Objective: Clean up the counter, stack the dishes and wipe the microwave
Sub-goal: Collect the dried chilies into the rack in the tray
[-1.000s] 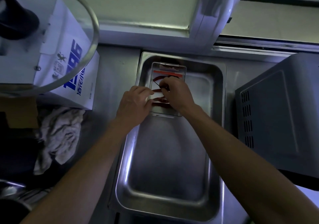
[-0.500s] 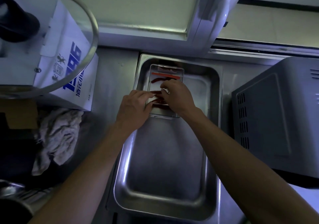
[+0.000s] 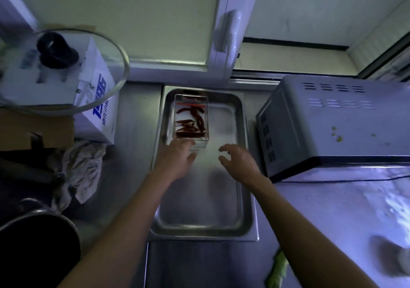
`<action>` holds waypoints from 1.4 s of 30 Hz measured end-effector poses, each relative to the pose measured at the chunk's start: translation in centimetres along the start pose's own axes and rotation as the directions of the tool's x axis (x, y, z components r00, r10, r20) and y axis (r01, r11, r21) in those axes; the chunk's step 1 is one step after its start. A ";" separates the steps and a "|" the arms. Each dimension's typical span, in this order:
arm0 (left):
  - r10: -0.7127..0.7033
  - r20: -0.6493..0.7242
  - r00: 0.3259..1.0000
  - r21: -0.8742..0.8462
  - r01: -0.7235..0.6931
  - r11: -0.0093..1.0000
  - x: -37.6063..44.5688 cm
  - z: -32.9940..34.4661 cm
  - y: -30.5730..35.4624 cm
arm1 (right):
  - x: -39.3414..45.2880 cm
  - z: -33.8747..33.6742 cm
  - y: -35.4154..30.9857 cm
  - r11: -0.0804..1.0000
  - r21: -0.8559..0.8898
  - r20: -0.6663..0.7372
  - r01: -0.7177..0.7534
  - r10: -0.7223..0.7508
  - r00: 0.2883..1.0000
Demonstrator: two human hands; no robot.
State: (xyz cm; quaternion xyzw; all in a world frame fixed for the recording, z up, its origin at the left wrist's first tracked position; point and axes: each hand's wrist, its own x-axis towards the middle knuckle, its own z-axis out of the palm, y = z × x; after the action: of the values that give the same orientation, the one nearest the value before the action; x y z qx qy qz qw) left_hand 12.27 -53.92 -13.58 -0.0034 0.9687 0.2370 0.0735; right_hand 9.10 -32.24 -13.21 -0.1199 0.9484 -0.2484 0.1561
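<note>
Both hands pulling back off clear plastic box of red chillies (image 3: pixel 191 119); left hand (image 3: pixel 177 158) nearer, fingertips touching its near end; right hand (image 3: pixel 238 161) splayed, empty. Box long axis running up-frame.

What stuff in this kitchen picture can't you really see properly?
- Pot, head view: cut off by the left and bottom edges, its inside too dark.
- Box: its blue print partly hidden under the glass lid.
- Green scrap: blurred and cut by the bottom edge.
- Left hand: motion blur hides whether its fingertips touch the clear container of chillies.
</note>
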 end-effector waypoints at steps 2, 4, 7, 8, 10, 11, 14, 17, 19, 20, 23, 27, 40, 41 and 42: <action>0.001 0.032 0.999 0.004 -0.001 1.000 -1.0 0.4 0.7 | -2.1 0.1 0.7 0.999 -0.022 0.005 -0.038 0.038 0.999; 0.017 0.039 0.999 0.001 -0.017 1.000 -2.1 0.7 1.4 | -4.0 0.0 1.2 0.998 -0.025 0.000 -0.061 0.061 0.998; 0.040 0.052 0.998 0.012 -0.041 0.999 -3.7 0.9 3.2 | -6.7 -0.8 2.0 0.997 -0.022 -0.024 -0.075 0.074 0.997; 0.049 0.058 0.997 0.022 -0.050 0.998 -4.2 1.0 3.9 | -7.6 -1.1 2.4 0.997 -0.012 -0.030 -0.073 0.073 0.997; 0.079 0.070 0.994 0.041 -0.082 0.996 -5.2 1.4 5.6 | -9.6 -1.9 3.4 0.997 0.019 -0.048 -0.072 0.073 0.996; 0.097 0.076 0.992 0.044 -0.101 0.994 -5.6 1.6 6.5 | -10.7 -2.4 4.0 0.997 0.035 -0.064 -0.071 0.073 0.995; 0.143 0.087 0.986 0.064 -0.148 0.987 -7.0 2.5 9.8 | -14.3 -3.6 6.4 0.995 0.067 -0.102 -0.069 0.075 0.992; 0.193 0.114 0.975 0.088 -0.203 0.975 -8.5 4.1 13.7 | -18.7 -4.5 9.6 0.990 0.116 -0.141 -0.086 0.102 0.985; 0.226 0.140 0.964 0.094 -0.240 0.966 -10.0 5.7 16.8 | -22.2 -5.0 12.3 0.981 0.162 -0.153 -0.111 0.136 0.979; 0.240 0.154 0.959 0.098 -0.256 0.962 -10.8 6.7 18.4 | -23.9 -5.2 13.7 0.975 0.181 -0.151 -0.128 0.156 0.976; 0.279 0.202 0.939 0.095 -0.302 0.949 -12.8 9.6 23.5 | -29.6 -6.1 18.1 0.961 0.217 -0.189 -0.173 0.216 0.958; 0.375 0.246 0.894 0.106 -0.409 0.906 -14.2 13.4 31.0 | -36.7 -8.6 23.7 0.948 0.221 -0.264 -0.230 0.285 0.921; 0.636 0.342 0.691 0.110 -0.702 0.704 -20.1 22.8 52.2 | -53.3 -13.2 36.7 0.809 0.429 -0.427 -0.401 0.573 0.700; 0.642 0.351 0.682 0.109 -0.710 0.695 -20.3 23.2 52.9 | -54.0 -13.3 37.2 0.796 0.453 -0.423 -0.401 0.588 0.689; 0.645 0.358 0.675 0.105 -0.715 0.691 -20.5 23.7 53.4 | -54.6 -13.4 37.7 0.787 0.473 -0.421 -0.396 0.597 0.683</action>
State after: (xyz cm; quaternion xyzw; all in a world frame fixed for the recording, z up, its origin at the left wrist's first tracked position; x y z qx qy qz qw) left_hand 33.72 3.81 -6.91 0.4037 0.8977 0.1278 0.1217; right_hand 49.03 22.15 -8.40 0.2521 0.8886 -0.3807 -0.0425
